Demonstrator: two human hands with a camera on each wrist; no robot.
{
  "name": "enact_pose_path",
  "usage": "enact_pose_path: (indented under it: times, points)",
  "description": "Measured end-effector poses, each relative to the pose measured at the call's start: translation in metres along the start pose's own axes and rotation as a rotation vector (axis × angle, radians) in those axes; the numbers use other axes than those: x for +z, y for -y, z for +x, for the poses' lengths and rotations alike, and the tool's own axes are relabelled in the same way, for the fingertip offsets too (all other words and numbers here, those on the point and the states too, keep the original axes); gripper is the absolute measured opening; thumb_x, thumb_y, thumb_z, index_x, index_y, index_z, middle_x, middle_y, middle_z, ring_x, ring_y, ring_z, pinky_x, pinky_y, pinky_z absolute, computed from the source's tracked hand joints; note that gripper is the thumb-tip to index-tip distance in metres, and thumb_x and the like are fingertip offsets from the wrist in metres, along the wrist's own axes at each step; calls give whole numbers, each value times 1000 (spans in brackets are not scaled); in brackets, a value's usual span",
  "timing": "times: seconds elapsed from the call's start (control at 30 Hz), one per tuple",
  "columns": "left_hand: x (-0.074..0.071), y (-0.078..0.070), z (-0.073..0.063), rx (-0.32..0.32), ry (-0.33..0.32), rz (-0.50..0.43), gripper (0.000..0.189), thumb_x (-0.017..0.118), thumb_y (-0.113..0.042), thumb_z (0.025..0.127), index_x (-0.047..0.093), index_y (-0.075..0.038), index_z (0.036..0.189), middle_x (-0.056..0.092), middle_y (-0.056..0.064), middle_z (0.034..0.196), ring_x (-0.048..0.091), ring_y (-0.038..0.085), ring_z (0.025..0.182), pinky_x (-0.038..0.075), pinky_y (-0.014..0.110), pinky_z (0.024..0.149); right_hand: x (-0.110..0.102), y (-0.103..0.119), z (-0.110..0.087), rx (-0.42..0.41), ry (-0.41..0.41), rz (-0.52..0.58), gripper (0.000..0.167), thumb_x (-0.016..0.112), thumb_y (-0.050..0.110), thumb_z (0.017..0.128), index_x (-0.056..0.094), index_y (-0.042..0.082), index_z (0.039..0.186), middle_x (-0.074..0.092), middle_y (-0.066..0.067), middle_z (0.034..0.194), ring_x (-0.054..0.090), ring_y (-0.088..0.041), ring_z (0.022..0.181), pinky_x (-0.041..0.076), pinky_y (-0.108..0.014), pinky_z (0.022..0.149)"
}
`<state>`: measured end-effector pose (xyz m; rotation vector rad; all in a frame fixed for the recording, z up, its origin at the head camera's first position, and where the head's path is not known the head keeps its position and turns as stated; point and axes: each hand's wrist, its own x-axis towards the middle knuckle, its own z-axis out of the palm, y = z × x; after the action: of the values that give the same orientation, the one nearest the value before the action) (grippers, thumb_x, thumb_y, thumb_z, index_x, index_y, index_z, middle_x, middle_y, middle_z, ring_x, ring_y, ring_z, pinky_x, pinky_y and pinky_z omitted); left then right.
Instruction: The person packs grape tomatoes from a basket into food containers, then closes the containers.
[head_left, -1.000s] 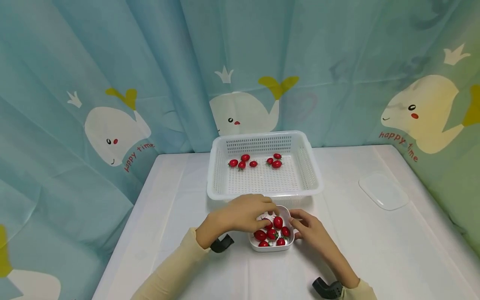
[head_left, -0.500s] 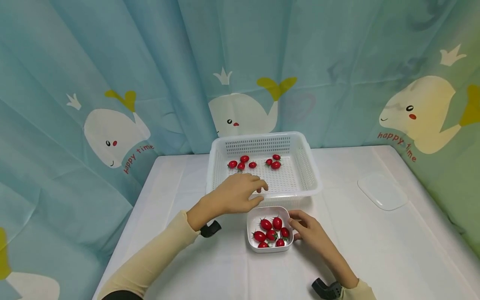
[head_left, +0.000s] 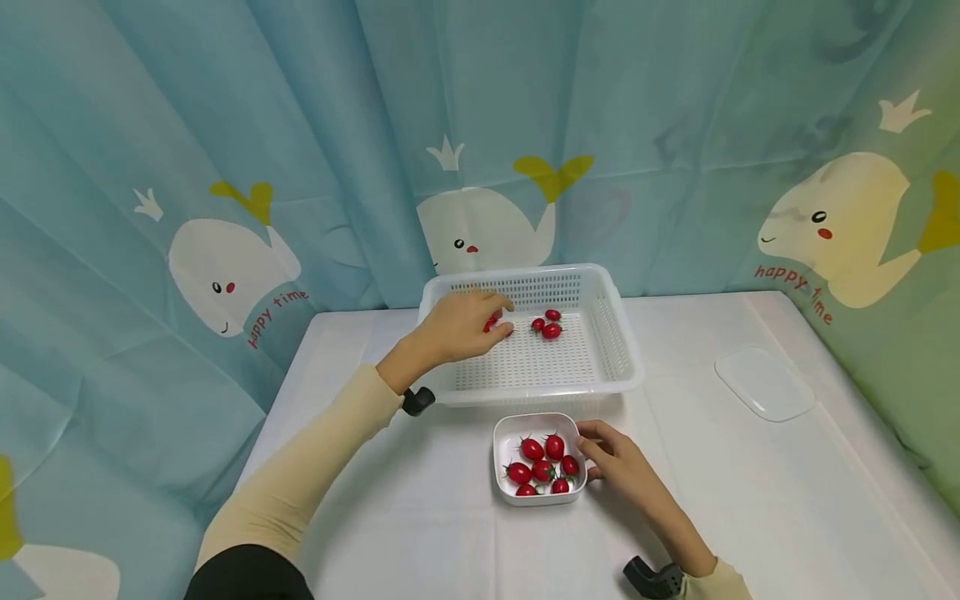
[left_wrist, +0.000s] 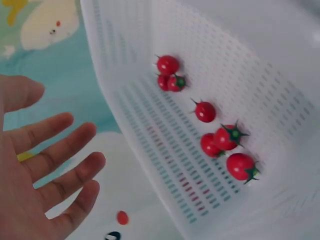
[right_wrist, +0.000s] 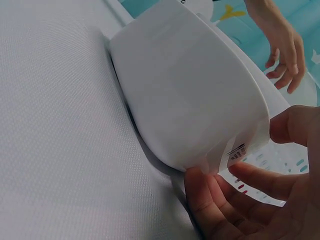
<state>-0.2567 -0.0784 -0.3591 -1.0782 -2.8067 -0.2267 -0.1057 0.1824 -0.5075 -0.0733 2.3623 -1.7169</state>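
My left hand [head_left: 459, 327] hovers over the left side of the white perforated basket [head_left: 540, 367], its fingers spread and holding nothing. Under it lie cherry tomatoes, partly hidden by the hand in the head view. More cherry tomatoes [head_left: 552, 331] sit right of it on the basket floor. In the left wrist view, tomatoes [left_wrist: 205, 111] with green stems run along the basket. A small white square container [head_left: 536, 501] stands in front of the basket, with several cherry tomatoes [head_left: 542, 471] inside. My right hand [head_left: 617, 462] grips its right side, thumb near the rim and fingers against the labelled wall.
A clear flat lid [head_left: 765, 385] lies on the white tablecloth [head_left: 712, 483] at the right. Behind the table hangs a blue-green curtain [head_left: 660, 100] printed with whales. The basket stands at the table's back edge.
My left hand has moved from above the small container, up and back, to over the left group of tomatoes in the basket. The right hand and the container have stayed put.
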Motion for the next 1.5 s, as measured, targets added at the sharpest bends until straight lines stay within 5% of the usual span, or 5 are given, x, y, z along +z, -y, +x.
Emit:
enact_pose_path:
  times: [0.23,0.4,0.73,1.2,1.5]
  points:
    - [4,21,19,-111,80,-37,33,57,-29,102,71,-11,126,75,6,117,70,22,102,59,39,89,-1,1,0,-8,13,27,40,61,20,104,60,-1,139,65,-26,133,67,-15,98,60,-26,72]
    - [10,35,29,-191,146,-159,33,58,-27,102,71,-10,128,74,7,122,68,24,112,55,44,100,-1,0,0,-2,9,27,40,61,20,104,60,-1,139,65,-26,134,66,-15,97,59,-25,72]
    - [23,46,41,-336,242,-285,40,64,-26,101,64,-5,135,68,14,132,64,29,117,55,45,105,0,-1,-1,-3,4,24,40,61,20,104,61,0,138,66,-25,133,66,-16,99,59,-25,72]
    - [47,69,39,-497,366,-293,47,68,-7,95,59,-4,142,60,15,144,58,28,120,52,46,109,-1,-1,-1,10,-23,7,37,61,21,104,63,2,135,67,-22,131,66,-13,97,59,-25,73]
    - [61,67,43,-501,399,-241,35,72,-3,93,68,-2,128,67,14,131,58,27,116,52,43,107,0,-3,-1,6,-11,31,38,61,22,104,62,1,136,66,-23,132,66,-13,97,59,-25,73]
